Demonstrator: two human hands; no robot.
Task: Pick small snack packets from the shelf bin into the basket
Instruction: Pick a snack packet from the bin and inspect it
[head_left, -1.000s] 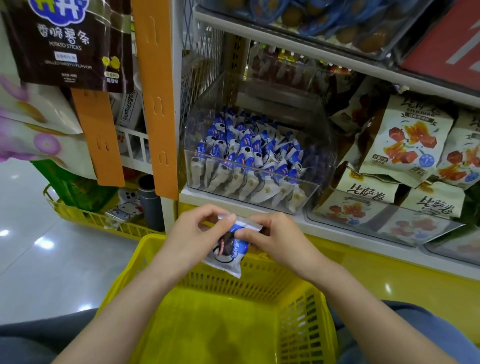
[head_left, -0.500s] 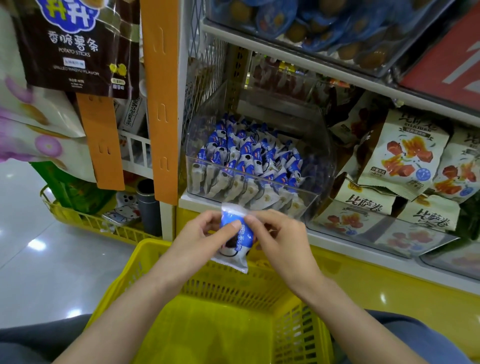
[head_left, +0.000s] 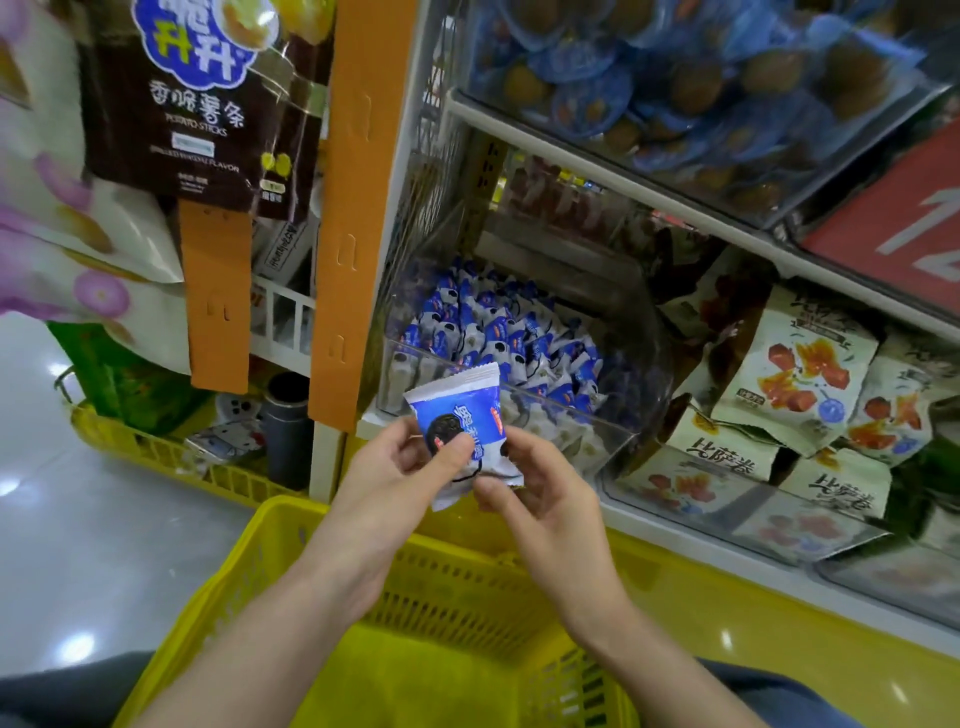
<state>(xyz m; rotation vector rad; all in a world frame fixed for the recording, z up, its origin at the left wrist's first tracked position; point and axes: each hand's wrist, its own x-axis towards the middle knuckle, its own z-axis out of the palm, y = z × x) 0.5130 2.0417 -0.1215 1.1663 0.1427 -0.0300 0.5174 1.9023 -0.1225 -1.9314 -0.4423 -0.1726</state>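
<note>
I hold one snack packet between my left hand and my right hand, above the far wall of the basket, which sits below me, in front of the shelf. Behind the packet, on the shelf, stands the bin with more packets in it. Larger bags lie to its right. To its left, past the upright post, hangs a potato-stick bag.

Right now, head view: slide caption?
Left hand and right hand pinch a blue-and-white snack packet above the yellow basket, in front of the clear shelf bin of matching packets.
</note>
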